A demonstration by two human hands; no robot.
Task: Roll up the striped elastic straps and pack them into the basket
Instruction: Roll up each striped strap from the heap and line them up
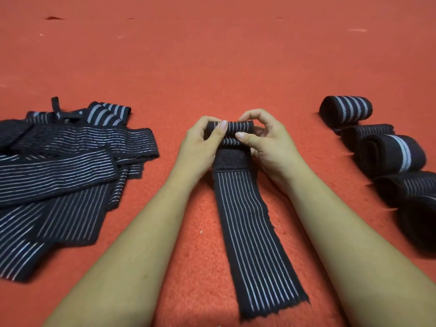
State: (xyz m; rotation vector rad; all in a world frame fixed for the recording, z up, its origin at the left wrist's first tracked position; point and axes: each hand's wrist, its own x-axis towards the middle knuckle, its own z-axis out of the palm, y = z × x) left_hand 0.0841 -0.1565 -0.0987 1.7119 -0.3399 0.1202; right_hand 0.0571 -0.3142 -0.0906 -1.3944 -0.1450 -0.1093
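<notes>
Only just begun: a small roll at the far end of the strap

Right in the middle of the floor lies the striped strap, black with thin pale lines. It is stretched flat toward the person, its frayed near end between the forearms. At its far end sits a small roll, only a turn or two thick by the look of it, just above a dark fuzzy patch that I take for the fastener. The left hand pinches the roll's left end, thumb on top. The right hand pinches the right end, thumb pressed on the strap just under the roll and fingers curled over behind. Both are clamped on cloth, neither hanging free.

To the person's left, a heap of loose straps lies crossed over one another. To the right, a row of finished rolls sits well apart from the hands. Everything rests on red carpet. No basket shows from here.

What I'd worry about is the elastic, which wants to spring open, so a slack pinch would let the small roll unwind. If one hand turns ahead of the other, the roll will likely go cone-shaped and wander off the strap's line. The fuzzy patch could also snag the carpet pile, or catch crookedly on the stripes as it gets wound in.
</notes>
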